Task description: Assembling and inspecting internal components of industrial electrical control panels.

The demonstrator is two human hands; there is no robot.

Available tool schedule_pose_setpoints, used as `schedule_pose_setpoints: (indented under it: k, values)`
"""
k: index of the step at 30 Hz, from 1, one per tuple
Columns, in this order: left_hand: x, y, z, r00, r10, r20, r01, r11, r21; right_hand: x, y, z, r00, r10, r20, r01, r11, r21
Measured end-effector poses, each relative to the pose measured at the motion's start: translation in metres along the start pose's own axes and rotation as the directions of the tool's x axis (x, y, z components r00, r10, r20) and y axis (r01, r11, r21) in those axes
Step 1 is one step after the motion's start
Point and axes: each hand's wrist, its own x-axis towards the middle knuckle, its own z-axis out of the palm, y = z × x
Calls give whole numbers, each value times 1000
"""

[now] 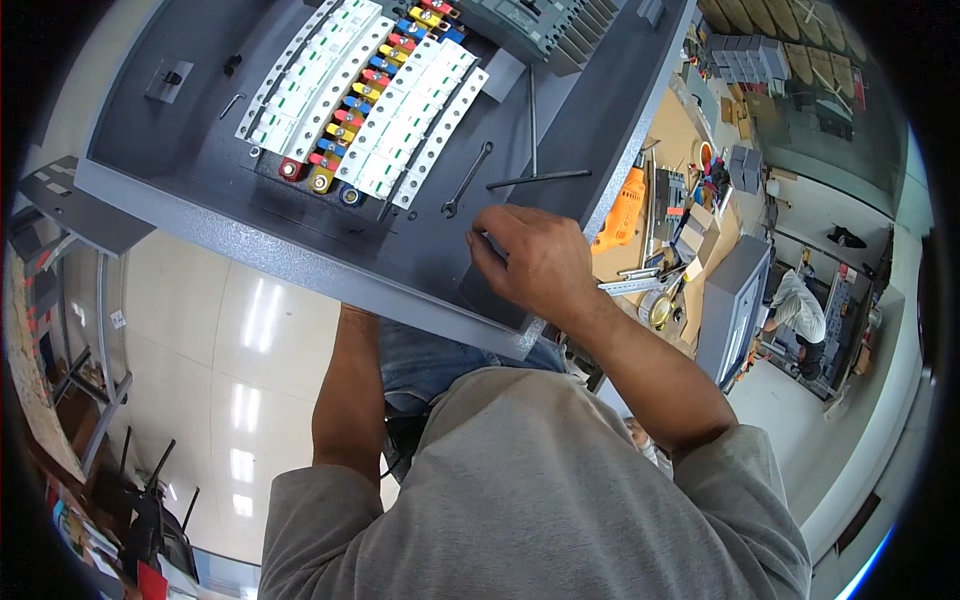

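Note:
My right hand is over the near right corner of a grey metal enclosure. Its fingers are curled in toward the thumb, and whatever they may hold cannot be made out. My left forearm runs up under the enclosure's near wall, which hides the left hand. A combination wrench lies on the enclosure floor just beyond my right hand. Beside it, thin dark rods meet in a T shape. Two rows of white circuit breakers flank red, yellow and blue busbar links.
A large grey breaker sits at the enclosure's far end. A small bent metal piece lies at the left inside. To the right, a workbench carries an orange power tool and a tape roll. Another person bends over farther right.

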Motion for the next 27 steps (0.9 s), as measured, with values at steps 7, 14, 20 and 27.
schedule_pose_setpoints:
  k: [7, 14, 20, 27]
  values:
    - [-4, -6, 1, 999, 15, 32, -14, 1000, -27, 1, 1, 1, 1000, -20, -18, 20, 1000, -7]
    - [-4, -16, 7, 999, 22, 48, -20, 999, -41, 1, 0, 0, 1000, -8, -27, 8, 1000, 9]
    - [-6, -8, -1, 998, 24, 54, -22, 999, -45, 0, 1, 1, 999, -21, -40, 21, 1000, 11]
    - [-1, 7, -6, 998, 23, 54, -20, 998, -51, 1, 1, 0, 999, -14, -30, 14, 1000, 24]
